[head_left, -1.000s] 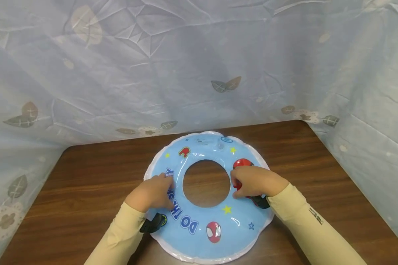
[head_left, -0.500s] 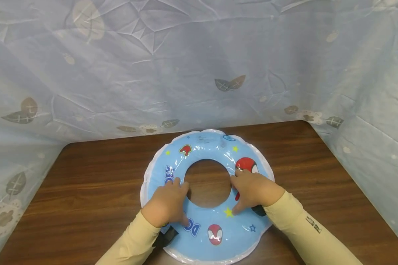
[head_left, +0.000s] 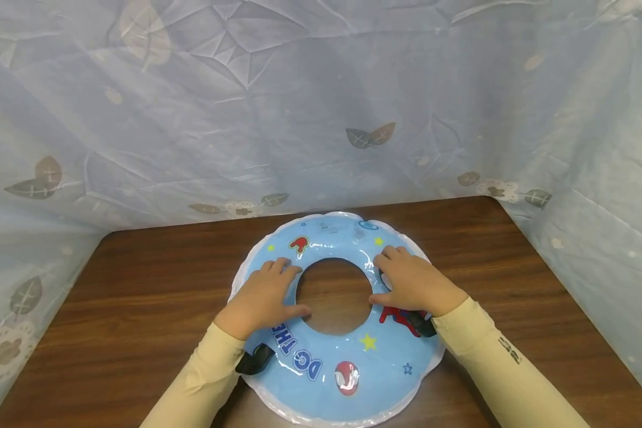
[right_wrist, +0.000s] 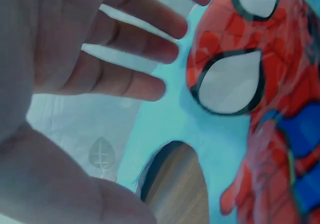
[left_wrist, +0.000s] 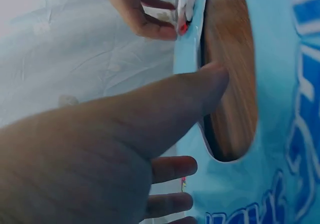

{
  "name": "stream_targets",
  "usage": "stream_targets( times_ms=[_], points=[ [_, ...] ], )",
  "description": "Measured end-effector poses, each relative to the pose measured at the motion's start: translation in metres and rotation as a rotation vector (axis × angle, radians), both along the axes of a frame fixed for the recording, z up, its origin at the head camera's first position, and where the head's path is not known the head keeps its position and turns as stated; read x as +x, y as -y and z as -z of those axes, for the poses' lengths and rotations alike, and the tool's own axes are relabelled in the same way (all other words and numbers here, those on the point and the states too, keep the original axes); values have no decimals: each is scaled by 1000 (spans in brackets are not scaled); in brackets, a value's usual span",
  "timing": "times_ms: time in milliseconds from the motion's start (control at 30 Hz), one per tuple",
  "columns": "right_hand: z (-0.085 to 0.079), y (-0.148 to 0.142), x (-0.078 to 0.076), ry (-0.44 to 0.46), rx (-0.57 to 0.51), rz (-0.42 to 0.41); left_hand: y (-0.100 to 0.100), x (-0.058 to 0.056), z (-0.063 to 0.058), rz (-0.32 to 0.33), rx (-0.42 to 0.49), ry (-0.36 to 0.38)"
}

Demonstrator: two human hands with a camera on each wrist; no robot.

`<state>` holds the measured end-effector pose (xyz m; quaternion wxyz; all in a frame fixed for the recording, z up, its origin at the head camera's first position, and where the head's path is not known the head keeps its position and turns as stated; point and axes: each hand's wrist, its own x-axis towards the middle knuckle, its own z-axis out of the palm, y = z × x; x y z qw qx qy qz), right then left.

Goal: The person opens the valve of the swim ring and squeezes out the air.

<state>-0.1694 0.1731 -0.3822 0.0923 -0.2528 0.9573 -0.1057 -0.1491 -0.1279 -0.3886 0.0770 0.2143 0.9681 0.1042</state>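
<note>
A light blue inflatable swim ring (head_left: 380,386) with a white edge lies flat on the table, printed with blue letters, yellow stars and a red cartoon figure. Over its left side is my left hand (head_left: 259,297), fingers extended and thumb spread towards the central hole. My right hand (head_left: 414,282) is over the right side, partly covering the printed figure. In the right wrist view the fingers (right_wrist: 130,42) look straight and spread above the ring. The left thumb (left_wrist: 190,92) reaches across the hole in the left wrist view. Whether the fingertips press the ring, I cannot tell.
The brown wooden table (head_left: 139,309) extends to both sides of the ring. A pale blue curtain (head_left: 299,89) with leaf prints hangs behind and at the sides. Black wrist straps (head_left: 255,359) show beneath both forearms.
The left hand moves right and towards the near side, then back up the ring's left side. The right hand's fingers shift slightly away from me and straighten. The ring stays nearly in place.
</note>
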Motion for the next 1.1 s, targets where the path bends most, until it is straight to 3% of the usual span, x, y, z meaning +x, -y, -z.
stream_targets(
  times_ms=[100, 400, 700, 1100],
  points=[
    [3, -2, -3, 4, -12, -6, 5, -4, 4, -14, 9, 23],
    [10, -5, -6, 173, -4, 15, 16, -8, 7, -99, 47, 148],
    [9, -3, -4, 207, -14, 16, 30, -8, 3, -50, 18, 320],
    [12, 0, -3, 199, 32, 10, 18, -4, 12, -46, -16, 240]
  ],
)
